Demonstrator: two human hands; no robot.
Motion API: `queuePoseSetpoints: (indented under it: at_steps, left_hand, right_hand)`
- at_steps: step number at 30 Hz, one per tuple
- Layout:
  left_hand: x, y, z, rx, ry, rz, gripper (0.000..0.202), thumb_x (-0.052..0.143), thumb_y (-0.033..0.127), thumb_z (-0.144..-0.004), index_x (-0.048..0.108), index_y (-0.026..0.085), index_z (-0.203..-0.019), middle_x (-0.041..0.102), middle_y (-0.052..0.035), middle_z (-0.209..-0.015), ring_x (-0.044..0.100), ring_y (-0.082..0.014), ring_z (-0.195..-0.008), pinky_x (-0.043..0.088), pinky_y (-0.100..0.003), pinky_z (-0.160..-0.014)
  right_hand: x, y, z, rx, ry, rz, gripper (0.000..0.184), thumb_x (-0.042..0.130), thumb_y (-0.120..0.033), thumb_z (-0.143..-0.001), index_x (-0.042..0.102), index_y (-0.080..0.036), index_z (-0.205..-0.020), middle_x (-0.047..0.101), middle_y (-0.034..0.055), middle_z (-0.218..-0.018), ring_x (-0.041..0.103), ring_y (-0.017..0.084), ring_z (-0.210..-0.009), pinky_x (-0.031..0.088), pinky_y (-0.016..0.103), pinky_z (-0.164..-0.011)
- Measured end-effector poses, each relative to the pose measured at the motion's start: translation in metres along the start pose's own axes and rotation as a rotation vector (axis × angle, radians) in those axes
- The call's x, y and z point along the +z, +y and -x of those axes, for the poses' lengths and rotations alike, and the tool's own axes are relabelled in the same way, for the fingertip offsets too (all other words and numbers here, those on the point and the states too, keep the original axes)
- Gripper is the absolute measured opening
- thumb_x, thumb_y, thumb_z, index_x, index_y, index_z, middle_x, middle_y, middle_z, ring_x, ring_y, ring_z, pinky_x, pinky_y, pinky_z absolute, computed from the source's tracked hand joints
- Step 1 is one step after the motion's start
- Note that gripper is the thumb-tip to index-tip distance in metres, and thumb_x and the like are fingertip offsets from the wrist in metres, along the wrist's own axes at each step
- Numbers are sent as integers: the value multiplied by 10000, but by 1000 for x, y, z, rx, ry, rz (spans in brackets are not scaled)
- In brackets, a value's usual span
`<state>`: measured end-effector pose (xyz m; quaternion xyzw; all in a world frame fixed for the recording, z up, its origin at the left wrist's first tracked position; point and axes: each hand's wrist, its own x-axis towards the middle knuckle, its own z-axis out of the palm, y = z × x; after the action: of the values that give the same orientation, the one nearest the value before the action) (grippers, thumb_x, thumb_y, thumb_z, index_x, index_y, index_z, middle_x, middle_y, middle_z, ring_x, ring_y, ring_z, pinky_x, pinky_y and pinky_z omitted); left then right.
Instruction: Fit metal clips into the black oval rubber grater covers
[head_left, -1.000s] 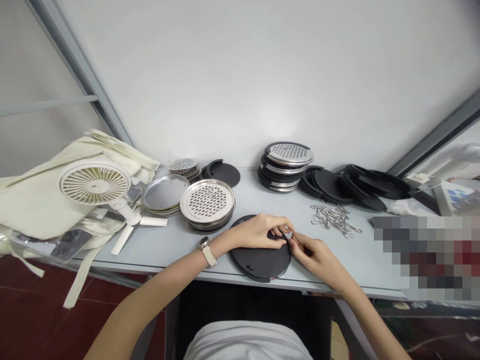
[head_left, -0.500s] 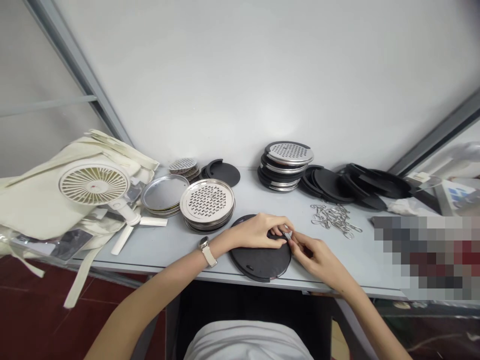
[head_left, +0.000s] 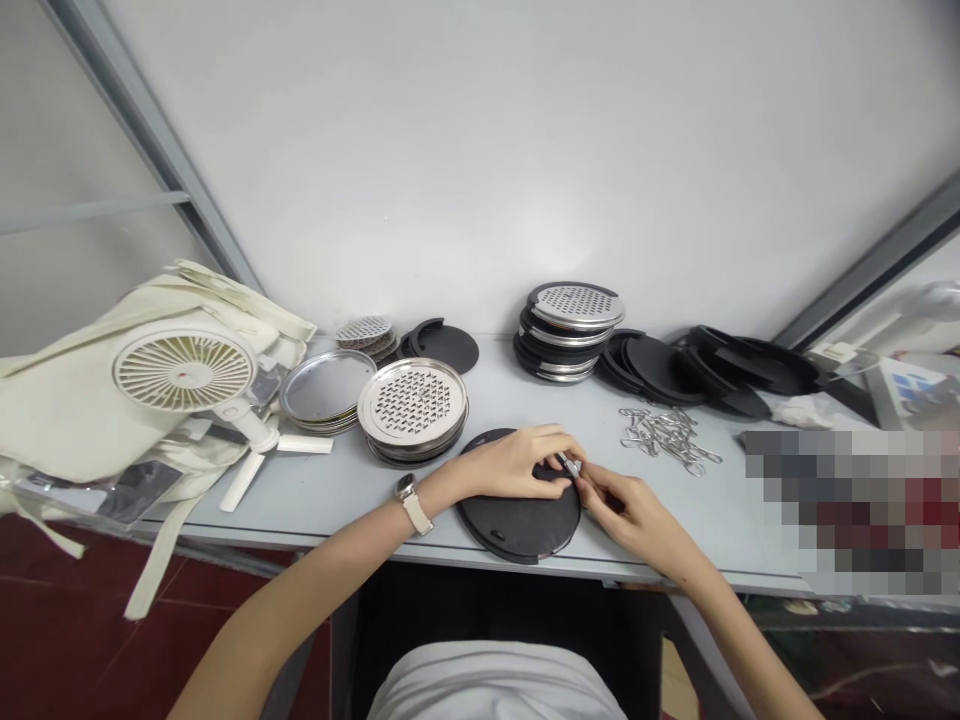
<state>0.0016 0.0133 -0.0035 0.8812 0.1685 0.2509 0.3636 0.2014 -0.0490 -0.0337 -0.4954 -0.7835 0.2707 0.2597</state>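
Note:
A round black plate (head_left: 517, 525) lies on the table near its front edge, with a small slot close to its near side. My left hand (head_left: 521, 462) reaches over its far part, with the wrist wearing a watch. At the plate's right edge, the bent fingers of that hand meet a small shiny metal clip (head_left: 574, 468). My right hand (head_left: 621, 500) pinches the same clip from the right, thumb and fingers together. Fingers cover part of the clip, so I cannot tell whether it is hooked to the plate.
Several wire clips (head_left: 669, 436) lie heaped on the right. Behind stand a stack of black-rimmed graters (head_left: 574, 302) and black round parts (head_left: 660, 368). On the left are metal grater discs (head_left: 412, 402), plain metal discs (head_left: 328, 385), a white fan (head_left: 185, 370) and a cream bag (head_left: 67, 390).
The metal clip has turned slightly between my fingers and shows more of its length. Both hands stay at almost the same spot, and the plate has not moved on the table.

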Motion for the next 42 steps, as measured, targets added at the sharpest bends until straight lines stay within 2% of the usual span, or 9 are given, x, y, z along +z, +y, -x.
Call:
queuePoseSetpoints:
  at_steps: [6, 17, 28, 33, 37, 42]
  left_hand:
    - [0, -1, -1, 43, 19, -90, 287, 602, 113, -762, 583, 160, -1044, 606, -51, -935, 561, -154, -820, 460, -254, -772]
    - [0, -2, -1, -41, 1, -44, 297, 624, 130, -754, 574, 176, -1043, 577, -1, -853, 551, -112, -731, 437, -208, -699]
    - [0, -2, -1, -45, 10, -28, 275, 618, 129, -752, 591, 167, -1023, 589, -5, -852, 537, -112, -729, 436, -213, -693]
    - [1, -2, -1, -61, 6, -37, 239, 607, 135, -784, 582, 161, -1021, 593, -10, -864, 535, -110, -736, 436, -209, -697]
    - [1, 2, -1, -90, 3, -85, 216, 567, 108, -806, 577, 164, -1014, 592, -10, -855, 538, -113, -742, 442, -221, -721]
    - [0, 9, 1, -109, 49, -186, 242, 575, 132, -807, 537, 184, -1040, 561, -32, -940, 554, -149, -818, 453, -264, -776]
  right_hand:
    - [0, 0, 0, -10, 4, 11, 296, 393, -328, -938, 396, -201, -670, 354, -59, -571, 334, 107, -527, 285, 229, -496]
    - [1, 2, 0, -9, -5, -35, 298, 374, -352, -948, 420, -197, -697, 350, -58, -579, 338, 110, -534, 287, 226, -499]
    - [0, 1, -1, -6, 14, -66, 299, 401, -333, -934, 399, -200, -666, 332, -64, -565, 318, 104, -530, 272, 227, -489]
    - [-1, 5, 0, 9, 31, -82, 345, 370, -363, -951, 335, -210, -644, 294, -64, -573, 305, 104, -533, 272, 229, -496]
    - [-1, 7, 0, 17, 63, -107, 374, 353, -381, -958, 306, -214, -628, 278, -59, -580, 309, 110, -546, 284, 228, -496]
    - [0, 5, -1, 46, 89, -112, 373, 336, -414, -974, 338, -215, -659, 331, -52, -599, 352, 120, -554, 319, 233, -518]
